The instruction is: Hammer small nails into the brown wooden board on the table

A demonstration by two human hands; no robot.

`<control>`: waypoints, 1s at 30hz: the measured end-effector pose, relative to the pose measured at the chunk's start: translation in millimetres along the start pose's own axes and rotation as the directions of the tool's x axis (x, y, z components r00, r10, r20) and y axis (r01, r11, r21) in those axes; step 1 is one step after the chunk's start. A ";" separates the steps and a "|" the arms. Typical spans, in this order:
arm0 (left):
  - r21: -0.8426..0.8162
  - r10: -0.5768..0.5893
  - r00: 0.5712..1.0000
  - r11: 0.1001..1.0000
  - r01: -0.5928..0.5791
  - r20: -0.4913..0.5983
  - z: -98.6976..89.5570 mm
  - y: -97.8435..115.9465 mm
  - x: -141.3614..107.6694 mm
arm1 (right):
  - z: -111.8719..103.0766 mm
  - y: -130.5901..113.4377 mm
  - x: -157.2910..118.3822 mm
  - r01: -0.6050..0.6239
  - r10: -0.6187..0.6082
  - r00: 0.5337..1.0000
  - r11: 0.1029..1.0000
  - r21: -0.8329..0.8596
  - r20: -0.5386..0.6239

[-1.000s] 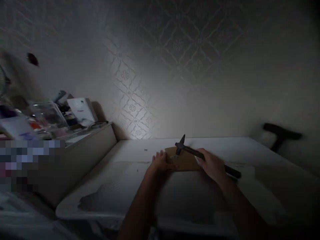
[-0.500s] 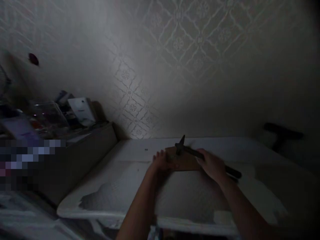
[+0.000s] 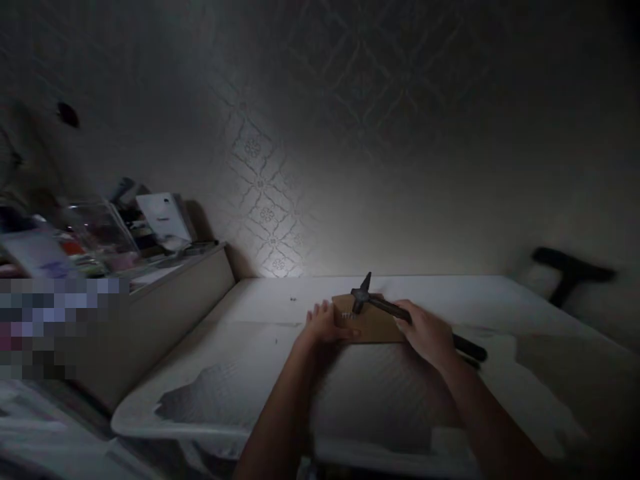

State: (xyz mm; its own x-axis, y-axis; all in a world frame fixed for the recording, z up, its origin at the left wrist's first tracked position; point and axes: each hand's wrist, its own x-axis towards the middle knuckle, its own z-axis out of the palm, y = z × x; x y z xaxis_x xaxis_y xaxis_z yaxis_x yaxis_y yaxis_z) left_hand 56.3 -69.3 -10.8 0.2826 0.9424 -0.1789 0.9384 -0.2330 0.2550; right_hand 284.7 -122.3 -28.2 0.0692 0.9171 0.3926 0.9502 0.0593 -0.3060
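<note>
My right hand (image 3: 427, 333) is wrapped round the dark handle of a hammer (image 3: 387, 307). The hammer's head is over a flat light-brown board (image 3: 380, 330), its pointed end up and its blunt end down. A short row of small nails (image 3: 346, 315) stands up from the board's left part, just left of the hammer head. Whether the head touches a nail cannot be made out. My left hand (image 3: 321, 325) grips the board's left end, thumb along the front and fingers behind.
Beneath the board is a white table (image 3: 260, 353) with worn grey patches, set against a patterned wall (image 3: 265, 213). At left stands a cabinet (image 3: 165, 320) topped with a white box (image 3: 163, 217) and clutter. A dark T-shaped object (image 3: 570, 270) is at the far right.
The hammer and both hands hold nearly the same place, shifting very slightly in the picture. Light on the wall has changed, and the nails show more clearly.
</note>
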 end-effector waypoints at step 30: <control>0.002 -0.011 1.000 1.000 0.011 0.027 -0.5 0.4 -0.1 | -0.6 0.1 0.9 -0.048 0.048 0.996 0.999 -0.003 0.071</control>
State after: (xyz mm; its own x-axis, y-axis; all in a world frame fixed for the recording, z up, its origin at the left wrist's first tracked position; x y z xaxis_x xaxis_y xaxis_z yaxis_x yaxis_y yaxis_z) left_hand 56.5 -69.4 -10.2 0.2775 0.9380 -0.2077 0.9420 -0.2231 0.2507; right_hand 285.1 -121.7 -27.4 0.0932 0.9444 0.3153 0.9465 0.0142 -0.3223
